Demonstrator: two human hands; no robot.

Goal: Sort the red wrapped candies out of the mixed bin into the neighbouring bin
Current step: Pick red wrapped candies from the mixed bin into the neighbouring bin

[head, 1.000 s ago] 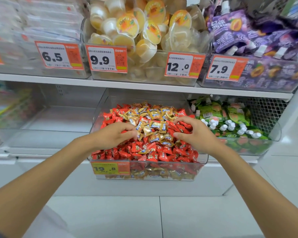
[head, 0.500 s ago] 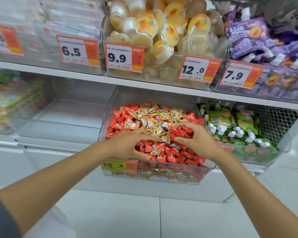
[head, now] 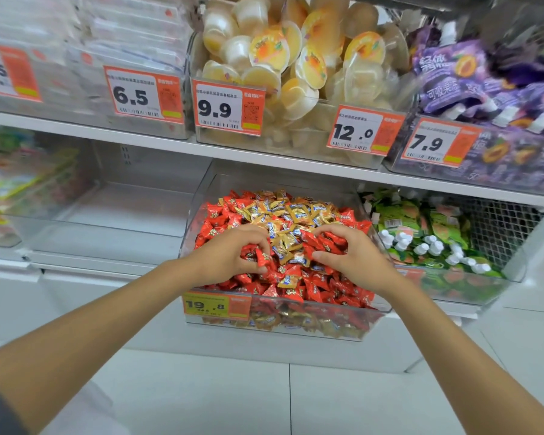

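- Red wrapped candies (head: 324,287) lie heaped in the mixed bin (head: 266,180), mostly along its front and left side. Some sit under and between the fingers of both hands.
- Gold wrapped candies (head: 296,215) fill the middle and back of the same heap, with a few scattered among the red ones near the front.
- The left grip (head: 230,259) is on the left part of the heap. Its fingers curl down and its thumb closes in, and it holds a small bunch of red candies.
- The right grip (head: 355,259) is on the right part of the heap. Its fingers hook over several red candies and its thumb is tucked below them, so it is narrow and closed round them.
- The two hands are near each other, fingertips pointing inward, with a strip of gold and red wrappers between them.
- The mixed bin is clear-walled and stands at the front edge of the lower shelf. A yellow and orange price tag (head: 215,306) reading 19.8 is on its front left corner.
- The neighbouring bin (head: 107,243), also clear, sits just beside it toward the left end of the shelf.
- Toward the right end, a bin of green pouches (head: 421,227) with white caps touches the mixed bin's side.
- On the upper shelf (head: 170,146) are jelly cups (head: 296,58) and purple pouches (head: 453,76) behind orange price tags.
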